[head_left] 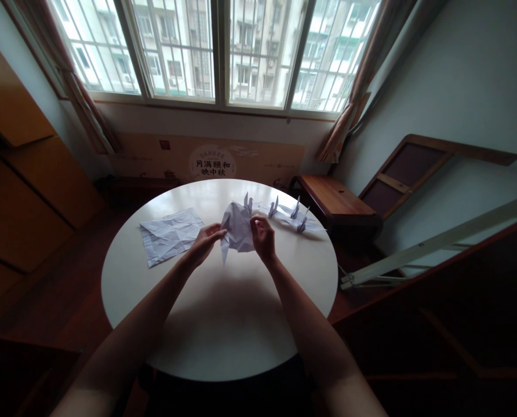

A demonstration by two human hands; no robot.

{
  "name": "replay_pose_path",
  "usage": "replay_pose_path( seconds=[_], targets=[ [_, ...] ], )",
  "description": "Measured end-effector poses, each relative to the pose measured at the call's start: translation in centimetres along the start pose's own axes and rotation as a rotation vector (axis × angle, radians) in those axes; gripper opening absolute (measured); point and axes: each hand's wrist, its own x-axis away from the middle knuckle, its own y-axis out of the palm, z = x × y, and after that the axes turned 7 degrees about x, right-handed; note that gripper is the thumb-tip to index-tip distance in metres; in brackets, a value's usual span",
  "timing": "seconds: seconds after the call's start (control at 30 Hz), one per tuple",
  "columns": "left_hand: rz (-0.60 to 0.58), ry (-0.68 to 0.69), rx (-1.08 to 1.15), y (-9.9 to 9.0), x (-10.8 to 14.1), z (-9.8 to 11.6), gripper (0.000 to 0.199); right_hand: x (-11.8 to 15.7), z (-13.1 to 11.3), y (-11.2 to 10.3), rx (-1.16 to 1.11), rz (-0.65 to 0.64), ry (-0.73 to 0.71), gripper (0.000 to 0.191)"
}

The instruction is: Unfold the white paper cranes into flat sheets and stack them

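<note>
A partly folded white paper point(239, 229) is held up over the round white table point(224, 347), with a pointed flap hanging down on its left side. My left hand point(206, 242) pinches its left edge between thumb and fingers. On the right edge, my right hand point(264, 236) grips the paper with curled fingers. To the left lies a creased white sheet point(171, 234), flat on the table. Several small folded paper cranes stand at the back right, among them one crane point(273, 207) near my right hand and another crane point(302, 223) farther right.
Behind the table, a long printed box point(258, 159) leans under the barred window. A low wooden stand point(334, 197) is beyond the table's right edge. Wooden cabinets point(36, 197) stand at the left, and a pale metal frame point(436, 243) slants at the right.
</note>
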Motion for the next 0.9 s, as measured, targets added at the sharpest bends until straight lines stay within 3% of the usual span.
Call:
replay_pose_path(
  seconds=[0.07, 0.23, 0.3, 0.47, 0.63, 0.73, 0.9],
  targets=[
    [-0.027, 0.026, -0.004, -0.02, 0.13, 0.03, 0.048, -0.11, 0.14, 0.32, -0.079, 0.018, 0.066, 0.024],
    [-0.229, 0.12, -0.055, 0.11, 0.5, -0.01, 0.083, -0.27, 0.59, 0.8, -0.202, 0.022, 0.22, 0.027],
    [-0.215, 0.164, -0.155, 0.21, 0.46, -0.14, 0.086, -0.25, 0.67, 0.82, -0.224, 0.019, 0.247, 0.027],
    [0.003, 0.187, -0.317, 0.19, 0.1, -0.5, 0.068, -0.15, 0.54, 0.82, -0.225, 0.0, 0.245, 0.026],
    [0.088, 0.231, -0.346, 0.08, 0.16, -0.25, 0.037, -0.18, 0.6, 0.93, -0.213, 0.015, 0.216, 0.023],
    [0.145, 0.252, -0.29, 0.19, 0.26, -0.02, 0.036, -0.2, 0.72, 0.92, -0.214, 0.028, 0.203, 0.022],
    [0.131, 0.202, -0.181, 0.39, 0.33, 0.14, 0.041, -0.24, 0.83, 0.81, -0.208, 0.026, 0.192, 0.021]
  ],
)
